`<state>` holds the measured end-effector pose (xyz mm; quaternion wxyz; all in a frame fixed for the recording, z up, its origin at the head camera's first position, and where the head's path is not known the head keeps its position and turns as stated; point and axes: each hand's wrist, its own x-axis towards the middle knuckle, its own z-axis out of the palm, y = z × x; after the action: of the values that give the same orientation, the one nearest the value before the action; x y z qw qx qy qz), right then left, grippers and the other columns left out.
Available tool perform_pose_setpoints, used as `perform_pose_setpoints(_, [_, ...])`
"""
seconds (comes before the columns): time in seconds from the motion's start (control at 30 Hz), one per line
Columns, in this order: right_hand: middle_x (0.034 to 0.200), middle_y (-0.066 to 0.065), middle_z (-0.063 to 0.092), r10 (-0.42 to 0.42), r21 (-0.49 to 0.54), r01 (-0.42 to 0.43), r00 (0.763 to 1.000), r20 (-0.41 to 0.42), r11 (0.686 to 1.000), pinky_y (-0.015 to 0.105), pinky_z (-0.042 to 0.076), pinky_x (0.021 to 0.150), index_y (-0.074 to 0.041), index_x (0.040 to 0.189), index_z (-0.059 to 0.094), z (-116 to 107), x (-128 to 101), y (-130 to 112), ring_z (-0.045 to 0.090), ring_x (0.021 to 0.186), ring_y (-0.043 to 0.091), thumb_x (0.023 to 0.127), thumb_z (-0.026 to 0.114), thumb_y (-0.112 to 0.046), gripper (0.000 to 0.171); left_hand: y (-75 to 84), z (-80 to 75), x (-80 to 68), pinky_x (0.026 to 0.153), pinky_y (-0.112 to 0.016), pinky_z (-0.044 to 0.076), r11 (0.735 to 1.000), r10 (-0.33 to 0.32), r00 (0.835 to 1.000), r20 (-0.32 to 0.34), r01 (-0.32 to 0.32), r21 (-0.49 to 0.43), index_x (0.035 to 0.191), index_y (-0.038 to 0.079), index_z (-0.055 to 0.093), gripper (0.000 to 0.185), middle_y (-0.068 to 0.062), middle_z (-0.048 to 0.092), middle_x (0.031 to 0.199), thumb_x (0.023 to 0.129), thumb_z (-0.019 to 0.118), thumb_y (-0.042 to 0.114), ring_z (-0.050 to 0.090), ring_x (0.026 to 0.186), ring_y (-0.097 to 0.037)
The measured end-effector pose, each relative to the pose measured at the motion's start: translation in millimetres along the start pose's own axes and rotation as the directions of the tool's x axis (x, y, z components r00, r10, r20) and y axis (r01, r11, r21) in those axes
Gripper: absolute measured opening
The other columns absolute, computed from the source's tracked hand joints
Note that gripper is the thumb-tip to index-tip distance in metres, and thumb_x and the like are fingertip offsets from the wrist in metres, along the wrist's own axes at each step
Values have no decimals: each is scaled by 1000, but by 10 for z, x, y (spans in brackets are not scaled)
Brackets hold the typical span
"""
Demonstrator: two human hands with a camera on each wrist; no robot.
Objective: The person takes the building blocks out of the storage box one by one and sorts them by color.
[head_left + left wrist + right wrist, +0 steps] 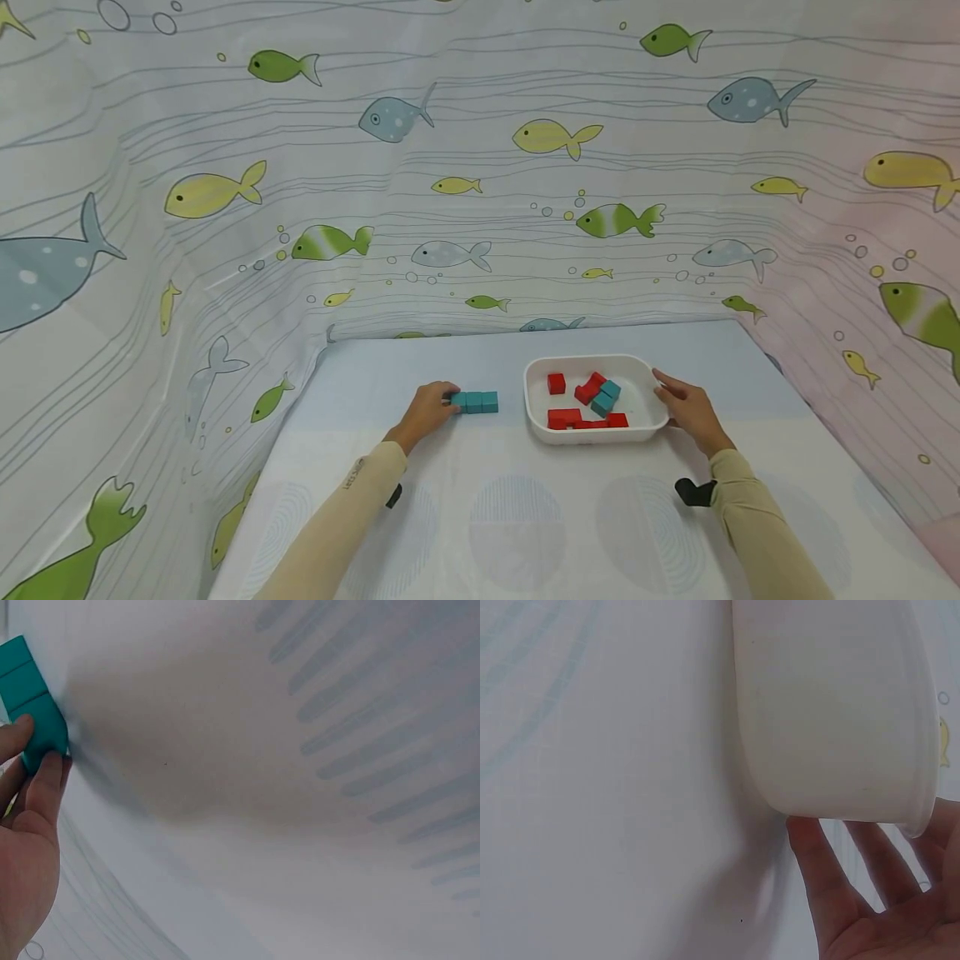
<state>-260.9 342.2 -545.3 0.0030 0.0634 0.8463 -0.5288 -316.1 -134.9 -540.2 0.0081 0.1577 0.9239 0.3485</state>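
My left hand [428, 412] pinches the left end of a short row of teal blocks [481, 402] lying on the table. In the left wrist view, thumb and fingers hold the end block of this teal row [31, 694]. To the right stands a white plastic tub [534, 400] with several red blocks [564, 418] and a pair of teal blocks [602, 404] inside. My right hand [693, 410] touches the tub's right end. The right wrist view has the extended fingers [821, 862] spread against the tub's outer wall [832, 727].
The table [517, 542] wears a pale cover with printed circles. Behind it and at both sides hangs a fish-patterned curtain [480, 225]. Dark wrist-worn pieces show under both sleeves, one by the right forearm [695, 492].
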Motion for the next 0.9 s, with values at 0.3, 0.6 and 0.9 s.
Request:
perform_pose_setpoints(0.3, [144, 29, 42, 4, -1, -4, 1000, 0, 1000, 28, 57, 69, -17, 151, 37, -8, -14, -28, 56, 108, 38, 102, 52, -26, 52, 20, -33, -18, 94, -39, 51, 1000, 8, 999, 31, -8, -27, 122, -4, 62, 42, -18, 63, 123, 83, 75, 3, 62, 112, -30])
perform_pose_setpoints(0.6, [143, 29, 43, -1, 6, 1, 1000, -1, 1000, 29, 57, 69, -17, 151, 37, -10, -19, -23, 56, 108, 38, 102, 52, -25, 52, 182, -96, 56, 102, -44, 43, 998, 19, 999, 26, -21, 51, 130, 0, 59, 53, -14, 61, 128, 82, 79, 11, 56, 120, -30])
perform_pose_setpoints(0.9, [145, 28, 40, 15, 12, -15, 1000, -4, 1000, 29, 57, 71, -17, 151, 37, 11, -23, -29, 55, 111, 38, 102, 52, -26, 52, 495, 56, 186, 95, -40, 49, 997, 55, 996, -73, -51, 51, 119, 2, 65, 39, -11, 66, 115, 86, 76, 18, 61, 109, -26])
